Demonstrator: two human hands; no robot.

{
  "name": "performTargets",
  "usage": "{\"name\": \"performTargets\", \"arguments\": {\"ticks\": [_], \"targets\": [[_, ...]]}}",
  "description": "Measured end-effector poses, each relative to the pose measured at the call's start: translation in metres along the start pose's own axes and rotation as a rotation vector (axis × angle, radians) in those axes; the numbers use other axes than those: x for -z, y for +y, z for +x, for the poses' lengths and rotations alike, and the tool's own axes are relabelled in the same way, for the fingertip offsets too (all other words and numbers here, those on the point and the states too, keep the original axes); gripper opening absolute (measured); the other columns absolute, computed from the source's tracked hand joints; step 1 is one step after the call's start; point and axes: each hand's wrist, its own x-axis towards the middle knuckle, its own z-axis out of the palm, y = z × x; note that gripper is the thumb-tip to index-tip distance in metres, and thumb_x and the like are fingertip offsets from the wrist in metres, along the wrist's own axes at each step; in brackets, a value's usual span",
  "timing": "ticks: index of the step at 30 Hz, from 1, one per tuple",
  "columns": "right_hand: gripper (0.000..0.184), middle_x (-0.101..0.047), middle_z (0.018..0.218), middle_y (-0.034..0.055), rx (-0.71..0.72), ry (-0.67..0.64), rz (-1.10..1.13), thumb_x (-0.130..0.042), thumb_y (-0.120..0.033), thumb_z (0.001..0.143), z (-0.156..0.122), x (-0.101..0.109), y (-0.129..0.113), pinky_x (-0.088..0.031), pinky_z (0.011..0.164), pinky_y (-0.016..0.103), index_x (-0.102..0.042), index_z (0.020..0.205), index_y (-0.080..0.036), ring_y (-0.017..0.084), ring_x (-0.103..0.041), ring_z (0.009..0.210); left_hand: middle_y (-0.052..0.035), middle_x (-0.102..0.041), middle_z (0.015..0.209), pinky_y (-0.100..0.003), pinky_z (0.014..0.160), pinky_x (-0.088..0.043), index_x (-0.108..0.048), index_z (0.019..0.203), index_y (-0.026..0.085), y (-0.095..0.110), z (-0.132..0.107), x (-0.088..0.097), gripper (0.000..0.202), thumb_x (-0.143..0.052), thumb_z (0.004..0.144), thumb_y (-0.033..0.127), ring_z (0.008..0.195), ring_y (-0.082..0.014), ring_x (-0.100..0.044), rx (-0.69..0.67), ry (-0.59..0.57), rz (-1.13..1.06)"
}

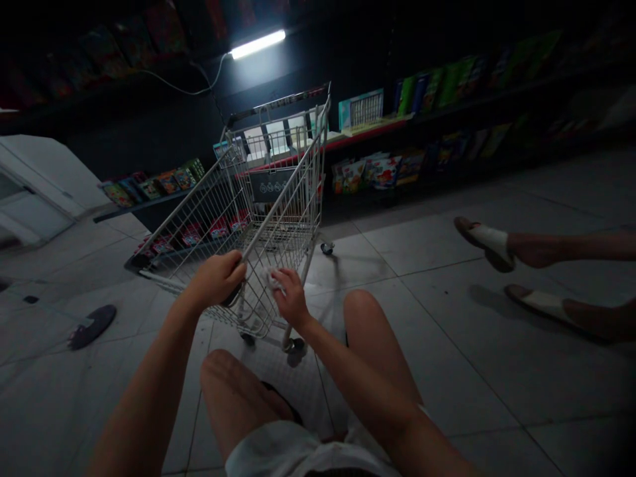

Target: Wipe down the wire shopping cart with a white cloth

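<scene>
A metal shopping cart (293, 218) stands right before me, its wire basket tilted in my view. My left hand (218, 279) is closed around the top rim of the basket at the near corner. In my right hand (291, 298) is a crumpled white cloth or tissue (273, 278), pinched in the fingers against the wire side of the cart. A dark plate with white symbols (271, 187) hangs inside the basket. Beneath the cart a front caster wheel (294, 346) rests on the tiles.
Dark shelves behind the cart hold books (362, 111) and colourful packages (380, 171). A lit tube lamp (258, 44) hangs above. At the right, another person's feet in sandals (489, 242) stand on the tiled floor (422, 371). A round dark base (93, 326) lies at left.
</scene>
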Motion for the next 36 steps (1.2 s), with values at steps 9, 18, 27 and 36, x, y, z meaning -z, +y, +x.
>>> {"name": "performTargets", "arguments": {"ticks": [9, 18, 27, 36], "targets": [[0.042, -0.057, 0.135, -0.0015, 0.45, -0.238, -0.231, -0.048, -0.017, 0.093, 0.118, 0.001, -0.046, -0.04, 0.112, 0.041, -0.061, 0.129, -0.033, 0.022, -0.044, 0.121, 0.0025, -0.052, 0.056, -0.025, 0.055, -0.033, -0.047, 0.071, 0.023, -0.031, -0.024, 0.008, 0.021, -0.043, 0.083, 0.039, 0.054, -0.013, -0.047, -0.013, 0.027, 0.019], [0.046, -0.058, 0.132, 0.0043, 0.316, -0.214, -0.392, -0.05, -0.011, 0.088, 0.131, -0.002, -0.057, -0.049, 0.096, 0.045, -0.06, 0.13, -0.023, 0.026, -0.045, 0.107, -0.0143, -0.073, 0.088, -0.034, 0.067, -0.045, -0.056, 0.084, 0.02, -0.021, -0.027, 0.011, 0.035, -0.028, 0.094, 0.039, 0.08, -0.0276, -0.069, 0.237, -0.065, 0.353], [0.037, -0.062, 0.124, 0.0042, 0.348, -0.27, -0.495, -0.047, -0.012, 0.091, 0.179, 0.013, -0.032, -0.049, 0.089, 0.042, -0.065, 0.122, -0.024, 0.023, -0.048, 0.101, -0.0189, -0.074, 0.092, -0.037, 0.067, -0.05, -0.058, 0.106, 0.013, 0.001, -0.007, -0.016, 0.051, -0.015, 0.101, 0.041, 0.084, -0.0316, -0.072, 0.34, 0.194, 0.445], [0.031, -0.064, 0.118, 0.0058, 0.454, -0.406, -0.529, -0.044, -0.015, 0.094, 0.152, -0.002, -0.071, -0.046, 0.085, 0.04, -0.066, 0.115, -0.023, 0.024, -0.048, 0.102, -0.0198, -0.073, 0.087, -0.037, 0.063, -0.048, -0.06, 0.103, 0.014, -0.011, -0.01, -0.014, 0.052, -0.015, 0.102, 0.039, 0.08, -0.0339, -0.073, 0.313, 0.217, 0.463]]}}
